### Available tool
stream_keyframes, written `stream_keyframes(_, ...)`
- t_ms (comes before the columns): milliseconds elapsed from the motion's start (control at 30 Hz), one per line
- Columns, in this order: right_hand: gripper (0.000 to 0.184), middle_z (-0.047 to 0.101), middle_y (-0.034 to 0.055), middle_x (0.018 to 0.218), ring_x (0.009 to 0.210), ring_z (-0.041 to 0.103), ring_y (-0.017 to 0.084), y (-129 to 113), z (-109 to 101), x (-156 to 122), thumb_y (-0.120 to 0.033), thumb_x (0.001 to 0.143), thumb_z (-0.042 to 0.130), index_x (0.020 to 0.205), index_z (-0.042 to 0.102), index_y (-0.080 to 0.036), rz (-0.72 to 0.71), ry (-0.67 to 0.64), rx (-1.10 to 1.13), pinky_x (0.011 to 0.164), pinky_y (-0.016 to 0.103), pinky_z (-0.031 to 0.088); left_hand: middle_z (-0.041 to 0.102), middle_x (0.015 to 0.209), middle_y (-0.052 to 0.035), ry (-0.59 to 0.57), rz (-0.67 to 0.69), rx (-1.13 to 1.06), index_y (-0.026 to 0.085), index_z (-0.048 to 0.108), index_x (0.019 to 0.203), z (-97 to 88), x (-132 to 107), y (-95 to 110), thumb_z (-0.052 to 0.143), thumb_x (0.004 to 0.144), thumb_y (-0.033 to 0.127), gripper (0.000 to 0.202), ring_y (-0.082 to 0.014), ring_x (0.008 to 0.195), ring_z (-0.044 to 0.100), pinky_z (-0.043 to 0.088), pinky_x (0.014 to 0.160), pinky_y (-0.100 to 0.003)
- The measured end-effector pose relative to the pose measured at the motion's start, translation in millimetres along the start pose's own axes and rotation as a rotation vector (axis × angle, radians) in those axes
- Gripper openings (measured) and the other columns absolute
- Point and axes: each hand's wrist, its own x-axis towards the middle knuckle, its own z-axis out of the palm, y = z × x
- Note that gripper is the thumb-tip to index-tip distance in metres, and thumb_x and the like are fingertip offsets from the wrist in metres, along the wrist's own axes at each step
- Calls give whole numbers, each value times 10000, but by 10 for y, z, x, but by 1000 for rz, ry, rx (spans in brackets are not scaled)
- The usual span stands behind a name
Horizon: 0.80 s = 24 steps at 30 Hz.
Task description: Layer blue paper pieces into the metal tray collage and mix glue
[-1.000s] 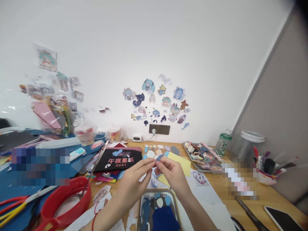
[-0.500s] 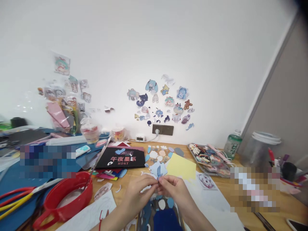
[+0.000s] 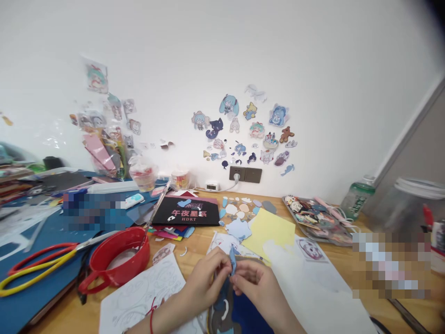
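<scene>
A small, narrow blue cut-out piece (image 3: 232,260), curled in shape, stands up between my fingertips. My left hand (image 3: 212,274) pinches it from the left side, its fingers bent. From the right, my right hand (image 3: 253,279) closes thumb and fingertips on the same piece. Beneath the hands lies a tray (image 3: 226,320) with dark blue sheet material (image 3: 248,315) and small white and blue scraps. Just beyond is a pale blue cloud-like cut-out (image 3: 238,228), beside a yellow sheet (image 3: 271,230). A white drawing sheet (image 3: 146,290) with faint outlines lies under my left forearm.
To the left stand a red cup (image 3: 120,255) with a long-handled tool in it and red-yellow scissors (image 3: 45,266). A black printed card (image 3: 186,212) lies behind. At right are a tray of cut-outs (image 3: 316,220), a green bottle (image 3: 358,198) and a large clear jar (image 3: 410,208).
The view has shifted left and down, so the desk and wall items appear displaced. Both hands still pinch the blue piece, now lower and nearer me, away from the pale blue cut-out.
</scene>
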Motion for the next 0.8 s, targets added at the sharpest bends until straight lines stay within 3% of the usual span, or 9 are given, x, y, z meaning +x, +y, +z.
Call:
stream_keyframes(200, 214, 633, 10, 596, 511, 569, 140, -28, -61, 5, -241, 650, 631, 835, 644, -136, -16, 71, -192, 552, 266, 476, 465, 740, -21, 118, -112, -74, 179, 433, 754, 12, 18, -30, 326, 904, 304, 223, -140, 704, 456, 376, 643, -252)
stream_keyframes(400, 194, 618, 10, 575, 488, 566, 148, -27, -187, 37, -214, 669, 552, 801, 671, -136, -48, 118, -449, 522, 266, 465, 443, 673, 23, 238, -302, -339, 183, 416, 767, -24, 110, -169, 362, 878, 416, 264, -109, 597, 475, 410, 576, -232)
stream_keyframes(600, 223, 657, 28, 731, 650, 599, 167, -94, -314, 27, -137, 688, 485, 746, 694, -192, -194, 160, -592, 622, 274, 456, 448, 576, 62, 538, -450, -419, 189, 407, 756, -222, 222, -587, 466, 771, 503, 319, -80, 446, 442, 368, 426, -189)
stream_keyframes(700, 255, 667, 25, 801, 759, 597, 168, -105, -273, 13, -104, 717, 470, 771, 696, -210, -364, 120, -744, 721, 284, 444, 426, 536, 75, 629, -493, -380, 186, 445, 776, -310, 227, -819, 510, 721, 488, 314, -75, 430, 421, 344, 398, -168)
stream_keyframes(800, 265, 679, 18, 839, 833, 583, 173, -59, -189, 6, -76, 720, 488, 785, 702, -218, -422, 87, -840, 785, 296, 430, 420, 510, 74, 680, -545, -359, 172, 476, 771, -342, 221, -945, 523, 684, 470, 314, -77, 409, 408, 333, 374, -169)
